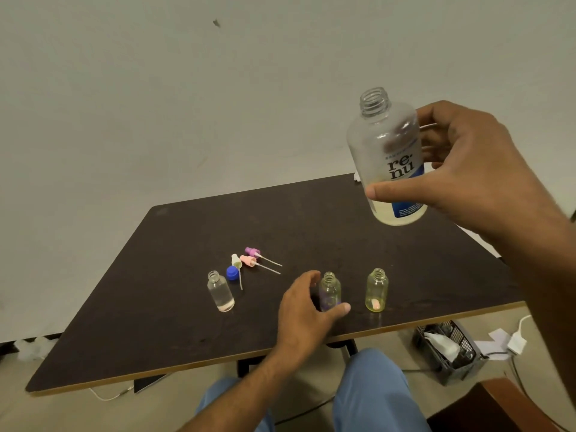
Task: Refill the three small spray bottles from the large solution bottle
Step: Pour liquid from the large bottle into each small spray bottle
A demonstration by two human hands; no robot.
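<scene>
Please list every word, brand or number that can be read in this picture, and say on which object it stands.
"re·nu": on the label of the large solution bottle, held in the right hand.
Small line above it: too blurred to read.
White print on the label's blue part: too small to read.
No other text is visible.

Dim, even indoor light, faint shadows, wide-angle bending at edges, slight softness throughout.

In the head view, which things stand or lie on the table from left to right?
Clear small bottle → blue cap → pink spray head → left hand gripping the middle small bottle → yellowish small bottle.
</scene>
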